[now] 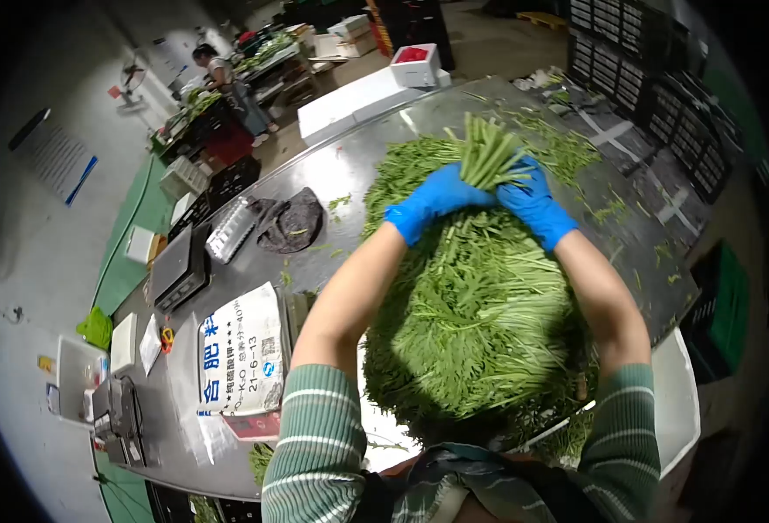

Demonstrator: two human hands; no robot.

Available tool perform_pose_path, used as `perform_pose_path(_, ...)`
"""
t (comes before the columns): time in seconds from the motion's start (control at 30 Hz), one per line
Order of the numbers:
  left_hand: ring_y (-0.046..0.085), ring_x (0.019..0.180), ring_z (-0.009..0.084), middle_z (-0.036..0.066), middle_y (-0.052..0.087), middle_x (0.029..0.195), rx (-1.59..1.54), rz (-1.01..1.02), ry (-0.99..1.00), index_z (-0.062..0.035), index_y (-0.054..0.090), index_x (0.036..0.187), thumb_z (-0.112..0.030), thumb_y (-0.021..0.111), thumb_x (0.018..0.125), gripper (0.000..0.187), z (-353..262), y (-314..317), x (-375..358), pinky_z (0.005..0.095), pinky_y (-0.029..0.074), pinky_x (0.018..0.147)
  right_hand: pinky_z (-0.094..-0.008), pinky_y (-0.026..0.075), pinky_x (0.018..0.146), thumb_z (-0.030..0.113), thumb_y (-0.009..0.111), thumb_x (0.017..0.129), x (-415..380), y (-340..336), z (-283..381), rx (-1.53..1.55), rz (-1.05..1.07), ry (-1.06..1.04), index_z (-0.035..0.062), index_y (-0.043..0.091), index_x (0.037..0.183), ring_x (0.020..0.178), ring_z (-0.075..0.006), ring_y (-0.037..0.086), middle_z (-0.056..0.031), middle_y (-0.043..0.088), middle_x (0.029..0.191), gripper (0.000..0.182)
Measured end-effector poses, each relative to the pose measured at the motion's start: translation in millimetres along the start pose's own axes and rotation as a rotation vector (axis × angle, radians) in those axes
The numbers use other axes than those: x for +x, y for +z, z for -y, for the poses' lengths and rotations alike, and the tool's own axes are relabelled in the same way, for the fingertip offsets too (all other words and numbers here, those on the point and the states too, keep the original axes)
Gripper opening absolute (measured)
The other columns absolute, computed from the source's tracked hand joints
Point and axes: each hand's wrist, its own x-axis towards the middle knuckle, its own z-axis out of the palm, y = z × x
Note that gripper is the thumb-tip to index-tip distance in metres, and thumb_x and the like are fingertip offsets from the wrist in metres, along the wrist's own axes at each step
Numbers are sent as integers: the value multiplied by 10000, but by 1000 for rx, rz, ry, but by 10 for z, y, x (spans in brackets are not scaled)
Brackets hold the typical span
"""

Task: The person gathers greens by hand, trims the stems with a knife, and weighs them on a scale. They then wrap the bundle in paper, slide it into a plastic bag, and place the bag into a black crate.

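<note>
Both my hands wear blue gloves. My left hand (443, 198) and my right hand (531, 199) are closed around a bunch of leafy greens (486, 150) from either side. Its pale green cut stems stick up between the gloves, pointing away from me. Beneath my hands and wrists lies a big heap of the same greens (480, 322), with feathery leaves toward me and stems at the right. More greens spread out behind my left hand.
The metal table (350, 174) carries stem scraps, a dark cloth (290, 220), a scale (181, 268) and a printed white sack (243, 353). White foam boxes (350, 109) stand beyond it. Black crates (615, 61) are stacked at right. Another person (227, 87) stands far left.
</note>
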Motion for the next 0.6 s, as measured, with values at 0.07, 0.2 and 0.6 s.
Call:
perform_pose_path(0.07, 585, 759, 168, 108, 622, 883, -92, -20, -107, -23, 584, 1008, -189, 721, 616, 447, -60, -39, -44, 279, 471, 688, -333, 437, 828, 17, 464, 686, 58, 37, 58, -8, -57, 96, 46, 554, 1056, 960, -284, 536, -120, 578, 1022, 382)
perform_pose_path(0.2, 572, 706, 133, 71, 611, 838, -384, -122, -59, 2, 583, 986, -73, 687, 660, 351, -84, -148, -143, 252, 469, 624, -360, 378, 917, 24, 451, 666, 175, -231, 169, 42, -4, 281, 82, 508, 1148, 1050, -308, 472, -160, 506, 1133, 489)
perform_pose_path(0.6, 552, 767, 127, 52, 599, 894, -335, -128, -70, -5, 526, 1064, -93, 738, 639, 483, -119, -30, -185, 254, 457, 686, -444, 326, 895, 251, 546, 689, 297, -247, 127, -562, 346, 111, 158, 626, 853, 900, -222, 535, -41, 604, 865, 205)
